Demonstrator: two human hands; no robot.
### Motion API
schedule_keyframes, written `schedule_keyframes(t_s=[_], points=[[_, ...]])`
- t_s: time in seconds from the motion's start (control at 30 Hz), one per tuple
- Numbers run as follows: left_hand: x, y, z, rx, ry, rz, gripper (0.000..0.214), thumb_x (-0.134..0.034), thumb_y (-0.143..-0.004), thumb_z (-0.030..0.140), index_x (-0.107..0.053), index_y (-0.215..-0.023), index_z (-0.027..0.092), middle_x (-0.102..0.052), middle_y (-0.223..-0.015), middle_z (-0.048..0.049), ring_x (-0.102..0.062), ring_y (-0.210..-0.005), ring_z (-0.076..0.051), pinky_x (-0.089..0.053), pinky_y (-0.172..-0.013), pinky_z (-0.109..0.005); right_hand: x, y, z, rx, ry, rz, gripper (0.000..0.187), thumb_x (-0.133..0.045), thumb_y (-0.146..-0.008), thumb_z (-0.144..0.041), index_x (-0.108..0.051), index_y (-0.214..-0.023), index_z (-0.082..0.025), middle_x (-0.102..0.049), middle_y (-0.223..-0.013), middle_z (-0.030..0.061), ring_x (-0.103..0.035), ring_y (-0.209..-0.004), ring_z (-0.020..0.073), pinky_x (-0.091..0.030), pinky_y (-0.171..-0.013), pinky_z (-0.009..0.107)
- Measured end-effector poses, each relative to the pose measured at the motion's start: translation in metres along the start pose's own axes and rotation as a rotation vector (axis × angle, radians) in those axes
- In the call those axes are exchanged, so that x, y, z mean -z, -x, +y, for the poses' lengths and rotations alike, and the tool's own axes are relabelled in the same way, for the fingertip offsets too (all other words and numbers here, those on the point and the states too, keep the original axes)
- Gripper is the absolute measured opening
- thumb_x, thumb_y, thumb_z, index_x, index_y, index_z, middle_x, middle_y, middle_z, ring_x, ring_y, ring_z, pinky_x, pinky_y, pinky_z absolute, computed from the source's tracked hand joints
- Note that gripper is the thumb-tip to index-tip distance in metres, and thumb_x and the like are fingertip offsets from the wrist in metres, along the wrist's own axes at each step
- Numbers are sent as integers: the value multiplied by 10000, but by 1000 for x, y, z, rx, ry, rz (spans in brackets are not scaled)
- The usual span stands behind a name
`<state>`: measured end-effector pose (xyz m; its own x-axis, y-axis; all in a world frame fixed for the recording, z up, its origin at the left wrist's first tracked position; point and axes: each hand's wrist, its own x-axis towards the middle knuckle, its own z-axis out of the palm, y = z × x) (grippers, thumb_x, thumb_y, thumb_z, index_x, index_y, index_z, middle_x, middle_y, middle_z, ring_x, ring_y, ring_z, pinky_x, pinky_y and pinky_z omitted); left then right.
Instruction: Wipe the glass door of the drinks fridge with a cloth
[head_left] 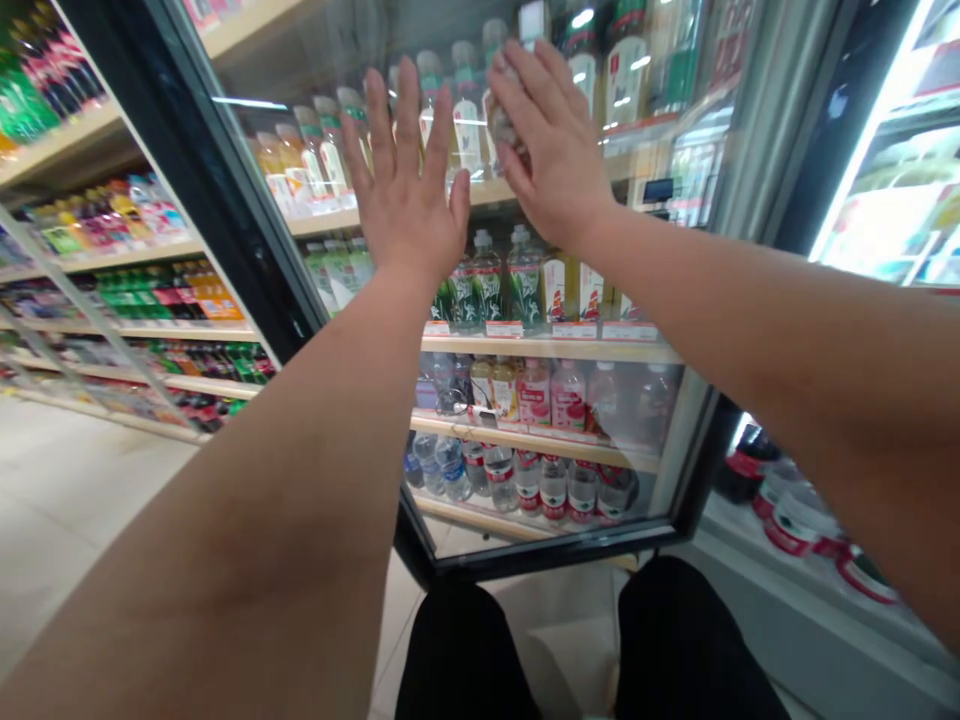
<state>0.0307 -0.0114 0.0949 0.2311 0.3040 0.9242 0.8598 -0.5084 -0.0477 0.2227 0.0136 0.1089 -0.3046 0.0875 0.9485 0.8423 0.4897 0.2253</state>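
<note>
Both my arms reach forward to a cooler's glass door [637, 250] with a black frame [247, 260]. My left hand [409, 200] is flat against the glass, fingers spread wide and holding nothing. Beside it to the right, my right hand [551, 150] is also flat on the glass, fingers stretched out and slightly together. Behind the glass stand shelves of bottled drinks: pale bottles at hand height [465, 120], green-labelled tea bottles [487, 285] below them, pink bottles [551, 395], and water bottles [525, 480] at the bottom.
Open shelves of colourful soft drinks [150, 290] run along the left above a pale tiled floor [60, 500]. A lit cooler on the right holds red-and-white tubs [795, 520]. My black-trousered legs [675, 640] are below the door's lower frame [555, 550].
</note>
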Motion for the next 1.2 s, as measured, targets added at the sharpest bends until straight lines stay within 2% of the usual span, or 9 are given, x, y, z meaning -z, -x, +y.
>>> schedule_keyframes(t_s=[0.2, 0.33, 0.63, 0.73, 0.8, 0.87, 0.93, 1.03, 1.2], points=[[-8, -7, -4, 12, 29, -2, 711, -436, -964, 398, -268, -1650, 319, -28, -1694, 202, 120, -1605, -179, 196, -1308, -453, -9, 13, -8, 206, -63, -105, 576, -404, -944, -290, -528, -1506, -281, -450, -1619, -26, -338, -1555, 225, -261, -1327, 430], [-19, -12, -11, 38, -11, 19, 783, -501, -923, 390, -226, -1656, 371, 24, -1687, 243, 156, -1597, -170, 257, -1286, -402, -7, 3, -2, 86, -17, -20, 569, -364, -981, -253, -474, -1540, -246, -422, -1636, -25, -322, -1558, 223, -250, -1334, 478], [-5, 3, -8, -171, 15, 31, 696, -264, -1000, 558, -222, -1635, 276, -24, -1725, -37, 394, -1362, 19, 229, -1240, -352, -1, 9, 4, 95, -3, -52, 573, -322, -980, -301, -494, -1527, -312, -426, -1628, -80, -297, -1570, 176, -214, -1344, 369], [-10, 0, -12, -161, -6, 38, 691, -299, -1003, 519, -204, -1647, 285, 32, -1717, 60, 410, -1355, 37, 274, -1221, -294, 10, 9, 1, -34, 40, -37, 574, -297, -996, -299, -475, -1539, -357, -405, -1633, -123, -284, -1573, 150, -198, -1337, 312], [-17, -4, -16, -127, -34, 49, 692, -326, -1004, 487, -175, -1659, 322, 127, -1669, 201, 404, -1401, -3, 311, -1211, -261, 11, 15, -4, -72, 46, -20, 590, -281, -998, -261, -460, -1560, -246, -395, -1648, -64, -275, -1577, 180, -184, -1346, 345], [-24, -9, -20, -84, -49, 60, 723, -376, -983, 422, -152, -1667, 357, 226, -1570, 333, 400, -1441, -63, 345, -1211, -255, 10, 23, -9, -23, 21, -74, 601, -338, -970, -264, -442, -1548, -137, -391, -1651, 9, -266, -1573, 217, -189, -1352, 434], [-29, -13, -22, -48, -51, 63, 783, -446, -941, 363, -150, -1666, 386, 278, -1485, 403, 396, -1463, -99, 357, -1215, -266, 10, 30, -9, 61, -13, -197, 595, -422, -913, -291, -482, -1502, -220, -397, -1643, -17, -275, -1568, 210, -202, -1344, 442], [-31, -15, -24, -37, -71, 65, 823, -500, -916, 326, -155, -1659, 416, 287, -1444, 423, 374, -1477, -73, 344, -1207, -243, 19, 31, 1, 152, -8, -283, 573, -357, -962, -341, -475, -1520, -277, -392, -1646, -63, -274, -1577, 177, -204, -1342, 404], [-32, -13, -27, -79, -162, 114, 847, -495, -911, 279, -121, -1658, 422, 330, -1436, 413, 378, -1470, -54, 350, -1188, -237, 20, 30, 26, -81, 27, -25, 610, -249, -988, -364, -450, -1562, -307, -381, -1648, -90, -254, -1584, 158, -166, -1354, 379]])
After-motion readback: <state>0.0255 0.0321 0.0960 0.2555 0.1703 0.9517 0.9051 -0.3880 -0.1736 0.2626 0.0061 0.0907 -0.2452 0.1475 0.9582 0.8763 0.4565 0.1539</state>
